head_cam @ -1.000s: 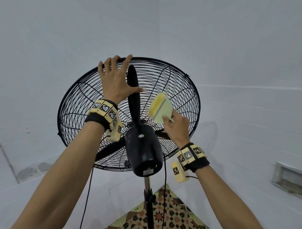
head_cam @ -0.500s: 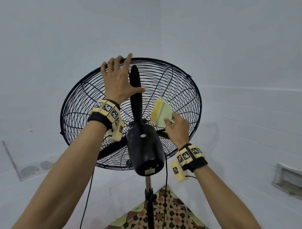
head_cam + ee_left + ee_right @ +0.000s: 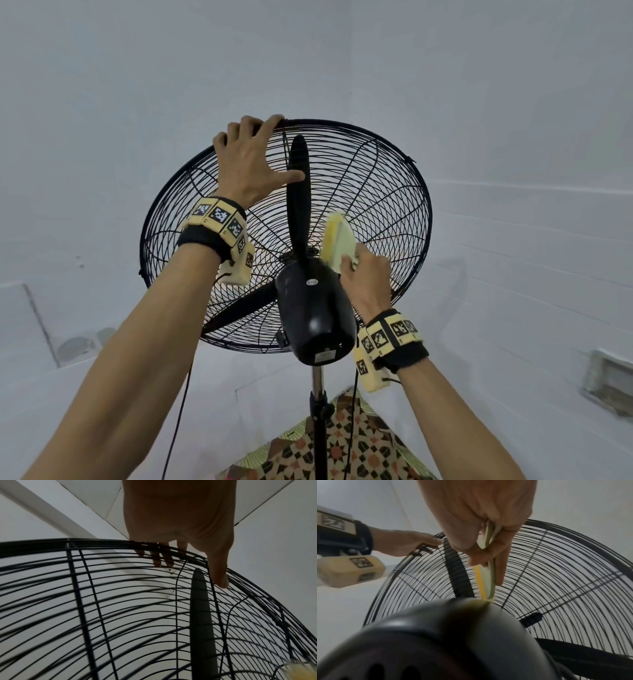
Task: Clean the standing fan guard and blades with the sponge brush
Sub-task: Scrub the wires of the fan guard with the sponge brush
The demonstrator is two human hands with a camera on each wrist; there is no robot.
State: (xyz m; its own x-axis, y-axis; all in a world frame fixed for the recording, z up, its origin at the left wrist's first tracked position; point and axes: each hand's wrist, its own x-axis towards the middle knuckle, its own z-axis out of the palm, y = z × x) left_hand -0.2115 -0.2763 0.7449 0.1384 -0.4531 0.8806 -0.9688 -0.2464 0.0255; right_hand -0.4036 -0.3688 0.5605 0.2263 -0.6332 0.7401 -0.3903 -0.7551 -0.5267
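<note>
A person's left hand (image 3: 247, 164) hooks curled fingers over the fan guard (image 3: 387, 192) rim at 11 o'clock; the right hand (image 3: 366, 277) pinches the sponge brush (image 3: 337, 240) against the guard's centre, beside the motor housing (image 3: 313, 315). Hard scrubbing could bend wires or tip the fan.

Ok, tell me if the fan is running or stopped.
Stopped: the blade shows sharp and unblurred inside the guard.

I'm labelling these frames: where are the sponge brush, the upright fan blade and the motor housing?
sponge brush (image 3: 337, 240): head view, on its pale green back.
upright fan blade (image 3: 200, 615): left wrist view, mid-length of the blade.
motor housing (image 3: 313, 315): head view, on its glossy black shell.
</note>
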